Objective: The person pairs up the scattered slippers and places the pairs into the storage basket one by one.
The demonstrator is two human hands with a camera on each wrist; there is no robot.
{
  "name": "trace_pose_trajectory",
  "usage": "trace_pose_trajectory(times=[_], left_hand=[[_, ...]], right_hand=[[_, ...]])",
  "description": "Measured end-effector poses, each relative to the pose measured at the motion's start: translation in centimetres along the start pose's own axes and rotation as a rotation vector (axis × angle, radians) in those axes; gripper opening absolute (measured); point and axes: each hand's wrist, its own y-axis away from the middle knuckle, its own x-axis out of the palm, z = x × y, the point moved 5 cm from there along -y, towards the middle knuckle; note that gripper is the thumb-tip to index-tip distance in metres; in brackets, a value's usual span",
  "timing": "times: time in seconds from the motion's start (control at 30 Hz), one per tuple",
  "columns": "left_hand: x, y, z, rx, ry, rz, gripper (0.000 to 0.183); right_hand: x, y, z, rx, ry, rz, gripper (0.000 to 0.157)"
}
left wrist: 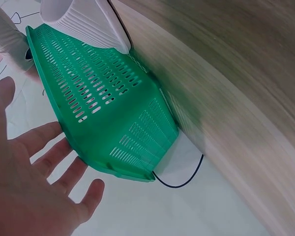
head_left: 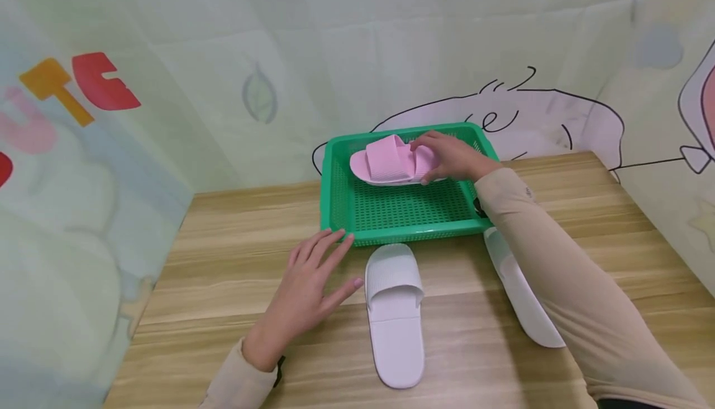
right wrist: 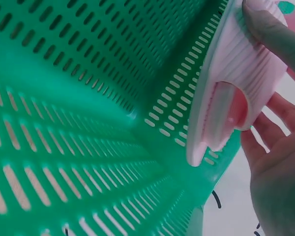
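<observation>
Pink slippers [head_left: 385,161] lie along the back of a green plastic basket [head_left: 413,233], with two straps showing, one at each end. My right hand [head_left: 455,156] grips their right end; in the right wrist view the thumb lies over the ribbed strap [right wrist: 243,64] and the fingers are on the other side. My left hand [head_left: 304,291] is spread at the basket's front left corner, its fingers nearly straight. In the left wrist view those fingertips [left wrist: 49,130] are at the green rim; whether they touch it I cannot tell. The left hand holds nothing.
A white slipper [head_left: 396,334] lies on the wooden table [head_left: 234,260] in front of the basket, its strap end near the basket. Another white slipper [head_left: 525,297] is partly hidden under my right forearm. A printed cloth [head_left: 313,55] hangs behind the table.
</observation>
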Motion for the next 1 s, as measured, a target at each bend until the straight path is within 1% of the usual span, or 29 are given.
trace_pose_trajectory(times=[0.2, 0.33, 0.5, 0.67, 0.8, 1.0], left_hand=[[0.0, 0.0, -0.1, 0.006, 0.003, 0.001, 0.073], [0.0, -0.1, 0.0, 0.01, -0.002, -0.004, 0.075], [0.0, 0.0, 0.0, 0.019, -0.01, -0.019, 0.078], [0.1, -0.1, -0.1, 0.032, -0.022, -0.025, 0.079], [0.2, -0.1, -0.2, 0.035, -0.031, -0.028, 0.079], [0.2, -0.2, -0.5, 0.043, -0.053, -0.036, 0.08]], right_hand=[[1.1, 0.0, -0.2, 0.023, 0.021, 0.055, 0.068], [1.6, -0.1, -0.3, 0.023, 0.035, 0.074, 0.068], [2.1, -0.3, -0.3, 0.033, 0.058, 0.12, 0.068], [2.2, -0.1, -0.5, 0.063, 0.024, 0.164, 0.068], [2.3, 0.1, -0.6, 0.089, -0.008, 0.198, 0.072], [2.3, 0.0, -0.7, 0.084, 0.001, 0.2, 0.079]])
